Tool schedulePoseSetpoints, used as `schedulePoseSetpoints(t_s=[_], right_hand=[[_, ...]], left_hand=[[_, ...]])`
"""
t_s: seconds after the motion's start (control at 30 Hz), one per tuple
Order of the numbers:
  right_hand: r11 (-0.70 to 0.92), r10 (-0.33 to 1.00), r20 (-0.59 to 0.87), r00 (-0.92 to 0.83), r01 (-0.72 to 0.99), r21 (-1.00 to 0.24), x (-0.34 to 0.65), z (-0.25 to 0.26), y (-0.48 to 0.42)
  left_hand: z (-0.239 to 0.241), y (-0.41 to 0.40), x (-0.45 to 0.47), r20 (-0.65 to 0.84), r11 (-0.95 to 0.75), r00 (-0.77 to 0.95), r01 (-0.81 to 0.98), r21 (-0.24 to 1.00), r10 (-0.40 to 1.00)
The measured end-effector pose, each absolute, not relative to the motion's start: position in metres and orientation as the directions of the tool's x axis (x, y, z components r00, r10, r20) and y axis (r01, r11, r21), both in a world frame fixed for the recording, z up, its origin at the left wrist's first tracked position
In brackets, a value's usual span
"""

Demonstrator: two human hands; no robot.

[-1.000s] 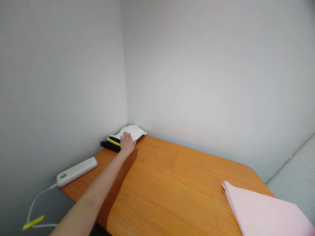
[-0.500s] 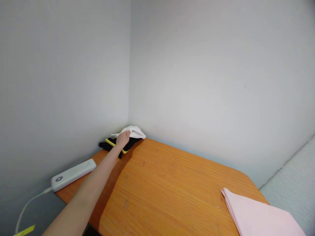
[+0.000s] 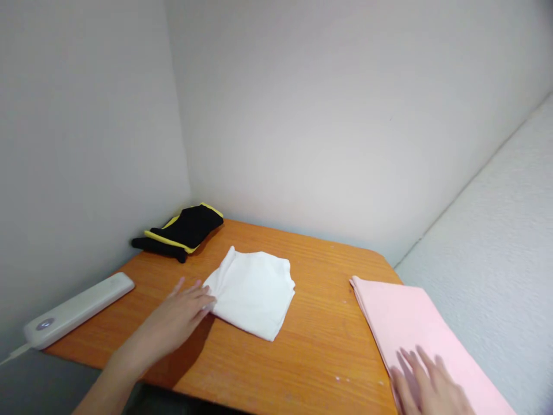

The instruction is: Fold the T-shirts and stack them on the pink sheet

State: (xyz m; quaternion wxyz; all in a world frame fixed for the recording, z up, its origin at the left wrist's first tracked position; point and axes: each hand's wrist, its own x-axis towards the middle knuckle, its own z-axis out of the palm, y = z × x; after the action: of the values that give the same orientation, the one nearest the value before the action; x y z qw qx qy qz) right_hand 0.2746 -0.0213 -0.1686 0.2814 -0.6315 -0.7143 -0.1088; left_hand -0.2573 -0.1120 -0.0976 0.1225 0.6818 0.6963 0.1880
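**A:** Where is the left hand (image 3: 179, 314)?

**B:** Low on the table (image 3: 319, 357), left of centre, palm down. Its fingers (image 3: 199, 295) lie stretched out and a little spread. The tips touch the left edge of the white cloth (image 3: 253, 291). They close on nothing, and no part of the cloth is pinched or lifted.

**A:** And how does the white cloth lie?

**B:** It is folded to a rough square and lies flat near the middle of the table, with one corner pointing at the near edge. Its left side gathers into small pleats just where the fingertips meet it.

**A:** The right hand (image 3: 427, 383)?

**B:** It is at the bottom right of the view, partly cut off by the frame. It rests flat on the pink cloth (image 3: 406, 314) with its fingers open and spread, gripping nothing.

**A:** Where does the pink cloth sit?

**B:** On the right end of the table, folded long and smooth, running down past the bottom of the view. It is well apart from the white cloth, with bare wood between them.

**A:** Anything else on the table?

**B:** A black garment (image 3: 185, 230) with yellow trim lies in the far left corner, close to where the two walls meet and apart from the white cloth. A long white device (image 3: 78, 308) with a round button lies along the left edge, and a cord leaves its near end. Right of the table, a white textured surface (image 3: 496, 248) runs along the wall. I cannot tell what it is.
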Motion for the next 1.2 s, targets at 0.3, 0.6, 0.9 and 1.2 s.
schedulePoseSetpoints(t_s=[0.3, 0.6, 0.9, 1.2], right_hand=[[0.508, 0.845, 0.382, -0.375, 0.786, -0.352, 0.093, -0.162, -0.063], [0.395, 0.915, 0.327, -0.236, 0.689, -0.607, 0.071, -0.148, -0.069], [0.234, 0.945, 0.181, -0.273, 0.175, -0.956, 0.044, -0.152, -0.08], [-0.035, 0.986, 0.03, -0.166, -0.376, -0.926, 0.075, -0.122, -0.09]], left_hand=[[-0.104, -0.092, -0.102, 0.185, -0.117, 0.056, 0.934, 0.338, 0.981], [-0.136, -0.102, -0.115, 0.131, -0.062, -0.109, 0.492, 0.868, 0.985], [-0.136, -0.126, -0.102, -0.075, 0.083, 0.06, -0.135, 0.987, 0.995], [-0.118, -0.141, -0.137, -0.13, -0.124, -0.45, -0.492, 0.862, 0.883]])
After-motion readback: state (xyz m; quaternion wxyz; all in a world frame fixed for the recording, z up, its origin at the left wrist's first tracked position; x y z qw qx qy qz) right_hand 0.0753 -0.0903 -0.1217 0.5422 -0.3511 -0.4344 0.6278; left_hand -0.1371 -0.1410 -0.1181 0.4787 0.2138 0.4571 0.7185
